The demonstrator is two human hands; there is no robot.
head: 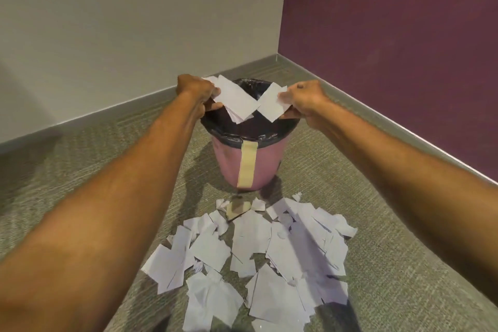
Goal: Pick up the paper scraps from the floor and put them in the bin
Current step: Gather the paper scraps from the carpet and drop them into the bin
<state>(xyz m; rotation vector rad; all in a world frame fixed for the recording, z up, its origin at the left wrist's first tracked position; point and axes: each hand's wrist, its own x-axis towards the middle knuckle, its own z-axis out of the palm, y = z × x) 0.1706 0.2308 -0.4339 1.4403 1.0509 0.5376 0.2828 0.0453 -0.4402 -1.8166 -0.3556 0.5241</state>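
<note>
A pink bin (252,164) with a black liner and a strip of tan tape down its front stands on the carpet near the room's corner. My left hand (195,91) holds several white paper scraps (235,98) over the bin's mouth. My right hand (305,101) holds another white scrap (270,105) beside them, also above the opening. The two held bundles cross in the middle. A large heap of white paper scraps (258,253) lies on the floor in front of the bin.
A small brown cardboard piece (237,208) lies among the scraps just in front of the bin. A beige wall (134,21) is behind and a purple wall (390,35) to the right. Grey-green carpet (80,170) surrounds everything.
</note>
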